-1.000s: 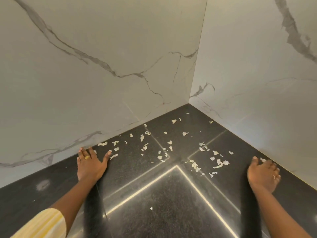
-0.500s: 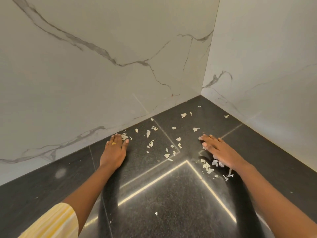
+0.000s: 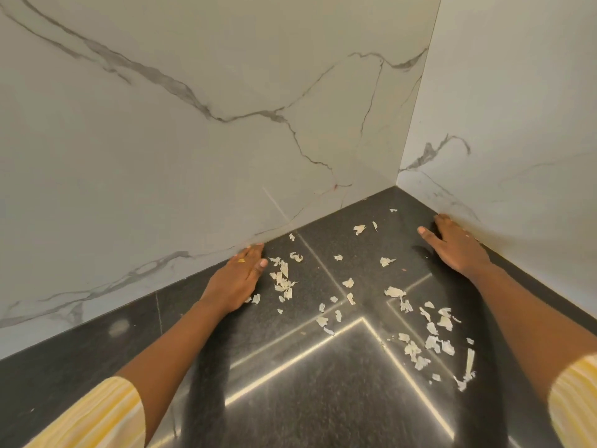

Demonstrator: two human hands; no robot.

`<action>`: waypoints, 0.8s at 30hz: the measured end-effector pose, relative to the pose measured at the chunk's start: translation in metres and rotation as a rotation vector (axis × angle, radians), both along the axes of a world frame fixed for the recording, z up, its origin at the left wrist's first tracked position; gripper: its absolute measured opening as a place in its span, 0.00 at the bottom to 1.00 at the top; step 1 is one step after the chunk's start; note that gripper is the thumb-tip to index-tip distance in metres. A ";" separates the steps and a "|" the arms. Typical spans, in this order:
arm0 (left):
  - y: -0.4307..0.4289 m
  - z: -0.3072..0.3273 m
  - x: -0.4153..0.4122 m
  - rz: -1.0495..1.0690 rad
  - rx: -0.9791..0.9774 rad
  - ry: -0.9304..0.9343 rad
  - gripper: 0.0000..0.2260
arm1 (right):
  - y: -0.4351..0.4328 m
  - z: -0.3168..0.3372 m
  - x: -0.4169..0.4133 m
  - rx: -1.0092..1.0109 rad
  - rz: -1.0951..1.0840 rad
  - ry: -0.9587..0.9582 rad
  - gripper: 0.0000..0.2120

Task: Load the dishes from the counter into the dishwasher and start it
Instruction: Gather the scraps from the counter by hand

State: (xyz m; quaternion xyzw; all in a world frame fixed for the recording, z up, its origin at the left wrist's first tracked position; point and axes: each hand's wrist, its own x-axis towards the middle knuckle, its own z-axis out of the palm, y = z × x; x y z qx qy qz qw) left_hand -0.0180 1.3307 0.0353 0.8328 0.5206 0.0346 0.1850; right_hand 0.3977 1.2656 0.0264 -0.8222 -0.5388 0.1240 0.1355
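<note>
Several pale scraps (image 3: 283, 281) lie scattered over a black stone counter (image 3: 323, 399) in a corner between two marble walls. My left hand (image 3: 237, 278) lies flat on the counter along the left wall, fingers straight, its edge against a small pile of scraps. My right hand (image 3: 454, 245) lies flat near the right wall, fingertips toward the corner, with more scraps (image 3: 429, 341) behind it by my forearm. Neither hand holds anything. No dishes or dishwasher are in view.
White marble walls (image 3: 193, 156) with grey veins close off the left and the right wall (image 3: 517, 124) meets it at the corner. Bright reflected light lines cross the counter's glossy surface near me.
My right hand has moved from the middle of the counter out to the right wall. My left hand slid a little along the left wall, pushing scraps together. The view shifted left.
</note>
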 end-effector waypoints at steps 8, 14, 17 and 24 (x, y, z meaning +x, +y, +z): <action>0.026 0.003 0.047 -0.115 -0.079 -0.047 0.24 | 0.072 0.009 -0.056 0.016 0.207 0.149 0.31; 0.012 0.002 0.058 -0.138 -0.092 -0.061 0.24 | 0.047 0.013 -0.111 0.050 0.539 0.256 0.17; -0.017 0.007 0.067 -0.252 -0.153 -0.096 0.25 | 0.011 0.013 -0.123 -0.019 0.617 0.304 0.20; -0.057 0.018 0.021 -0.168 -0.102 -0.248 0.32 | -0.083 0.048 -0.080 0.174 0.312 0.592 0.26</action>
